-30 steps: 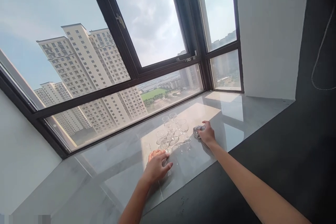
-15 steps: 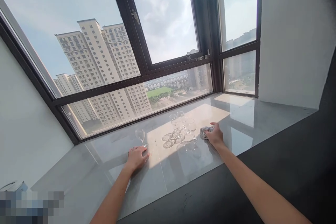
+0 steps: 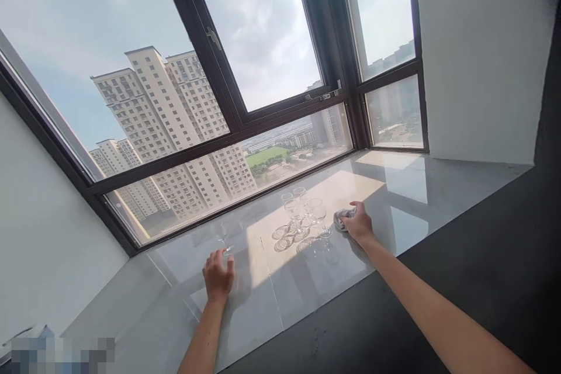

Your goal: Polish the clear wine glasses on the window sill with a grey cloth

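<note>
My left hand (image 3: 218, 273) is closed at the foot of a clear wine glass (image 3: 220, 232) that stands on the tiled window sill (image 3: 245, 310), in the shade by the window. Its fingertips meet the foot, and the exact grip is partly hidden. My right hand (image 3: 360, 225) is shut on a bunched grey-and-white cloth (image 3: 342, 220), resting on the sill. Between the hands, several clear stemmed glasses (image 3: 315, 209) stand close together, upright, in the sunlit patch.
Dark-framed windows (image 3: 236, 128) rise behind the sill, with tall buildings outside. White walls (image 3: 477, 58) close off both ends. The sill's front edge drops to a dark face (image 3: 342, 315). A partly blurred object (image 3: 33, 336) sits at the lower left.
My left hand and the wine glass at its fingers have shifted left, away from the group of glasses. My right hand stays on the cloth. The view has tilted slightly.
</note>
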Available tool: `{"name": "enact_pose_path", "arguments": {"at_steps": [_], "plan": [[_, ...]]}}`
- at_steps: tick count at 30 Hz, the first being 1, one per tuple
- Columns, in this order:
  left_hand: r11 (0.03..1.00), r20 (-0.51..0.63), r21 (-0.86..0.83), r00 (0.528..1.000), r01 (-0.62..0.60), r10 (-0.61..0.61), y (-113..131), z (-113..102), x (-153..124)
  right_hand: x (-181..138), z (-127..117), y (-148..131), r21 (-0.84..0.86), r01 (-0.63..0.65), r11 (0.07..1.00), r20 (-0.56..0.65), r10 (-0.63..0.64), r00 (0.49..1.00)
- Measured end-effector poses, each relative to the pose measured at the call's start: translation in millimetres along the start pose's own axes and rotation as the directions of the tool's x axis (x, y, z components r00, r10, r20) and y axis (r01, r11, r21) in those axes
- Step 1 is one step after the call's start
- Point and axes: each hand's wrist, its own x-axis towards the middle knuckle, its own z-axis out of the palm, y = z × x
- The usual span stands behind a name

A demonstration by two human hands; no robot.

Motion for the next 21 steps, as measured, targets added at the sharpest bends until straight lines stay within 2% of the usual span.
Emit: {"name": "enact_pose_path", "arguments": {"at_steps": [2,4,6,8,10,14,17,21], "plan": [[0.987,0.023,-0.117,0.994,-0.108,0.111,10.0,-4.9,-4.8,0.2,0.7,0.5,-0.004,0.002,1.0,0.003,-0.002,1.0],[0.941,0.056,-0.221,0.96,-0.256,0.274,30.4,-6.1,-8.1,0.9,2.3,2.3,-0.004,0.014,1.0,-0.002,-0.014,1.0],[0.862,0.104,-0.318,0.889,-0.394,0.445,61.0,-1.6,-11.3,2.2,4.5,5.2,-0.003,0.024,1.0,-0.009,-0.024,1.0],[0.805,0.191,-0.39,0.815,-0.448,0.547,97.1,8.4,-14.3,3.8,6.9,8.3,-0.002,0.033,0.999,-0.015,-0.033,0.999],[0.813,0.299,-0.414,0.782,-0.41,0.547,131.9,21.7,-15.6,5.1,8.8,10.9,-0.003,0.039,0.999,-0.018,-0.039,0.999],[0.883,0.45,-0.359,0.773,-0.303,0.448,178.2,45.2,-9.1,6.0,10.2,13.3,-0.018,0.056,0.998,0.002,-0.056,0.998],[0.886,0.486,-0.332,0.746,-0.324,0.455,191.2,52.2,-1.8,5.3,9.2,12.8,-0.036,0.058,0.998,0.018,-0.057,0.998],[0.87,0.526,-0.292,0.693,-0.397,0.493,193.9,45.7,-2.7,3.6,6.6,10.4,-0.038,0.044,0.998,0.048,-0.042,0.998]]}}
